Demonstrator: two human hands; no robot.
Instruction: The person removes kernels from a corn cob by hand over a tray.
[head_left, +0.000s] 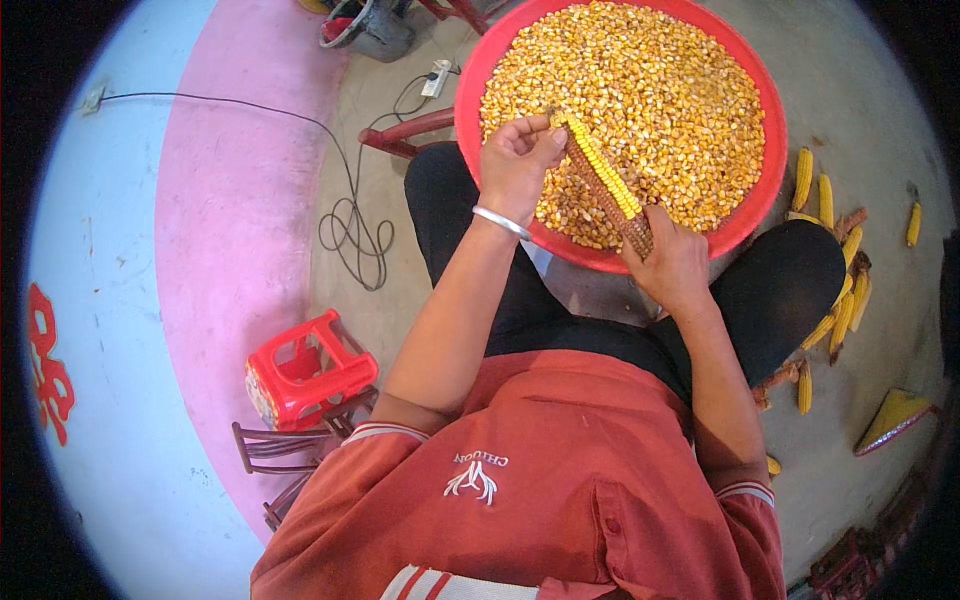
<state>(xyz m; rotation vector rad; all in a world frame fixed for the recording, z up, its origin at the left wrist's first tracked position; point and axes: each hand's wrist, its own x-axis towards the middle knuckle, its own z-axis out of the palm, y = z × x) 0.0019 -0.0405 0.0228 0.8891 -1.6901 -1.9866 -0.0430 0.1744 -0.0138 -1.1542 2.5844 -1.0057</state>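
Note:
A partly shelled corn cob (600, 166) slants over a large red plastic basin (772, 161) full of loose corn kernels (637, 82). Rows of yellow kernels still line one side of the cob, while its bare side is reddish brown. My right hand (671, 255) is wrapped around the cob's lower end, near the basin's front rim. At the upper end, my left hand (523, 154) pinches the tip between thumb and fingers; a silver-coloured bangle (501, 222) circles that wrist.
Several unshelled corn cobs (844, 315) lie on the concrete floor at right, by a dustpan-like object (896, 420). At left are a red plastic stool (315, 367), a loose black cable (356, 225) and a power strip (436, 79). A dark bucket (379, 34) stands beyond.

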